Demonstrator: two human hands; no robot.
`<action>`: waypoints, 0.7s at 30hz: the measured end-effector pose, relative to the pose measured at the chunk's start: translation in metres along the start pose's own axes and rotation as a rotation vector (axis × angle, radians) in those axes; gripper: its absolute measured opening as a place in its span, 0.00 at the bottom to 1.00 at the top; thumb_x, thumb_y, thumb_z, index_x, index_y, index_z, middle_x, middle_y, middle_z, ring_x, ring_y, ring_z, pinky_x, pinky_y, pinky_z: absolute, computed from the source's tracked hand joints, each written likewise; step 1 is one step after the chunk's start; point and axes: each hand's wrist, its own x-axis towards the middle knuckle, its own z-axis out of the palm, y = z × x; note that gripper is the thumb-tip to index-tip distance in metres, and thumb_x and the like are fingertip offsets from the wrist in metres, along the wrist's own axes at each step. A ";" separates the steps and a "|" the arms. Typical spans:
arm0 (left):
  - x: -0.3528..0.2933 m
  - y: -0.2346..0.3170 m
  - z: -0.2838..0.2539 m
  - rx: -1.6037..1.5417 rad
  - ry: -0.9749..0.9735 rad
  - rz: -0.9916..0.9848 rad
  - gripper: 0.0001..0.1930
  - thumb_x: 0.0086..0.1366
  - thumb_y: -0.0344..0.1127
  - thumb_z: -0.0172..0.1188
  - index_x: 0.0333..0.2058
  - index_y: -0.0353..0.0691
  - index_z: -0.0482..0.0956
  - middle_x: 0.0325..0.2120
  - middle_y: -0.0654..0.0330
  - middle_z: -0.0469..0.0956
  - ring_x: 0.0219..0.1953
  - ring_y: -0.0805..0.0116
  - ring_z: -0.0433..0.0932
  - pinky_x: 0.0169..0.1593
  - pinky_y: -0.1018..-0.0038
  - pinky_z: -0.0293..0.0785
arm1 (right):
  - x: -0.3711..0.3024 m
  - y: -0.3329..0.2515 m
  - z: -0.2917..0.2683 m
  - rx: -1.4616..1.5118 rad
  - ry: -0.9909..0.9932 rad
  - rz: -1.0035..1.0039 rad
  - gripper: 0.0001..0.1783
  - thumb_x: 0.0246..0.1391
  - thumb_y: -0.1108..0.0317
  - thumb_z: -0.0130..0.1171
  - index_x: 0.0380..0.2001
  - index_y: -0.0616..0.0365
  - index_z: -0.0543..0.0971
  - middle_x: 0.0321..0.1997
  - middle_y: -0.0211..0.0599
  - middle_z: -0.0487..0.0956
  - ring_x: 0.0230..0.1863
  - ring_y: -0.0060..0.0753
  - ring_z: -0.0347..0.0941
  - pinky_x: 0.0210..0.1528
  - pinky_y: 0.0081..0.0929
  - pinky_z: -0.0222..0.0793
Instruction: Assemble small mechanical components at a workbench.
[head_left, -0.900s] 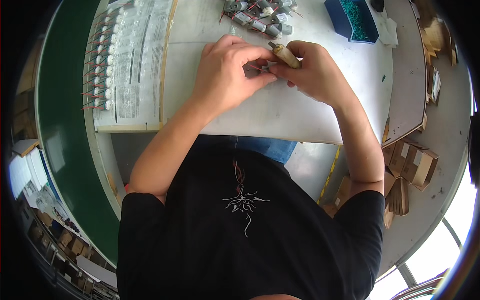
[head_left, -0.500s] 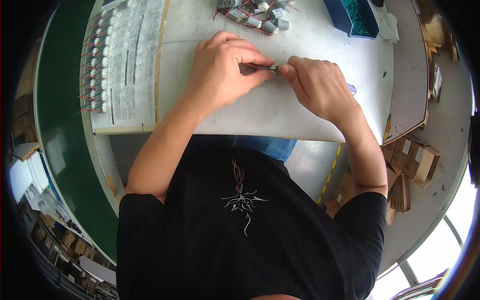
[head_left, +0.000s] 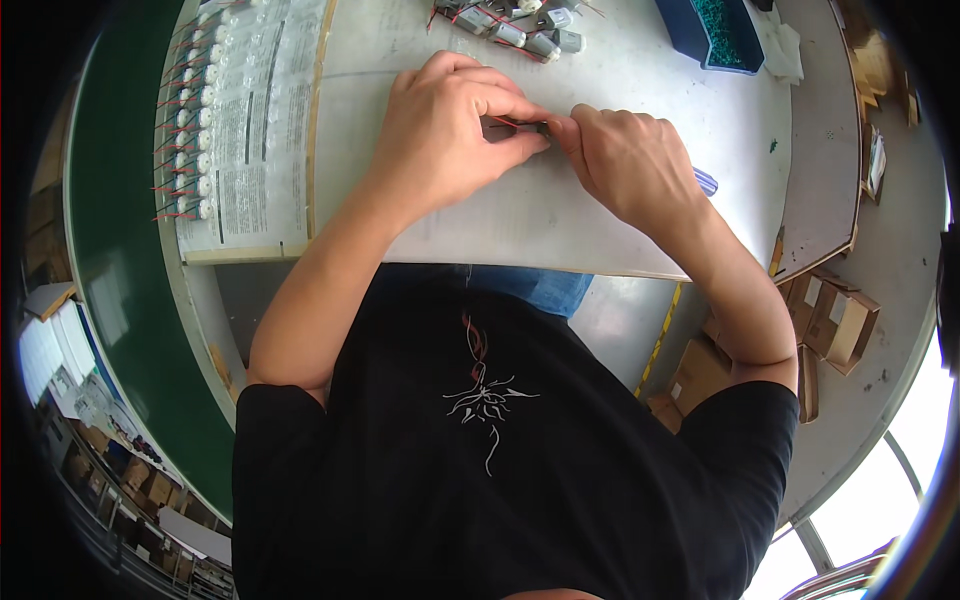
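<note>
Over the white tabletop (head_left: pixel 480 230) my two hands meet. My left hand (head_left: pixel 435 125) is closed, pinching a small wired part (head_left: pixel 543 128) between thumb and fingertips; a red lead and a dark one run back under its fingers. Most of that part is hidden, so its kind does not show clearly. My right hand (head_left: pixel 638 165) is curled shut with its thumb pressed at the part's end; whatever lies inside the fist is hidden. A purple-blue striped piece (head_left: pixel 706 181) shows beside the right wrist, and I cannot tell if it is held or lying there.
Several small grey motors (head_left: pixel 545 45) with red wires lie heaped beyond my hands. More white-ended motors (head_left: pixel 204 160) stand in a row along printed sheets (head_left: pixel 265 150) at left. A dark blue bin (head_left: pixel 685 40) of green bits (head_left: pixel 715 25) and white tissue (head_left: pixel 785 60) are far right.
My right fist has rolled slightly, its thumb now covering more of the small part's end. More of the purple-blue piece shows by the wrist, and my right elbow has swung outward.
</note>
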 end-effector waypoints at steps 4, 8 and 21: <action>0.000 -0.001 0.002 -0.012 0.012 0.031 0.12 0.55 0.43 0.77 0.38 0.51 0.94 0.40 0.70 0.89 0.57 0.61 0.77 0.61 0.59 0.68 | 0.001 0.001 -0.001 0.042 -0.015 -0.025 0.31 0.74 0.49 0.54 0.17 0.54 0.77 0.13 0.40 0.76 0.16 0.46 0.76 0.19 0.39 0.71; -0.002 -0.001 0.002 0.000 0.010 0.037 0.11 0.56 0.43 0.77 0.38 0.51 0.94 0.40 0.70 0.89 0.56 0.61 0.78 0.60 0.59 0.68 | 0.000 0.007 -0.002 0.097 -0.035 -0.054 0.31 0.75 0.50 0.53 0.17 0.54 0.77 0.14 0.41 0.76 0.16 0.49 0.76 0.19 0.40 0.72; -0.005 0.006 -0.021 -0.444 -0.016 0.156 0.19 0.55 0.37 0.81 0.45 0.40 0.90 0.37 0.62 0.88 0.49 0.64 0.80 0.53 0.66 0.78 | 0.006 0.016 -0.026 0.579 -0.262 0.373 0.31 0.77 0.49 0.48 0.25 0.58 0.82 0.19 0.49 0.79 0.26 0.58 0.79 0.31 0.46 0.73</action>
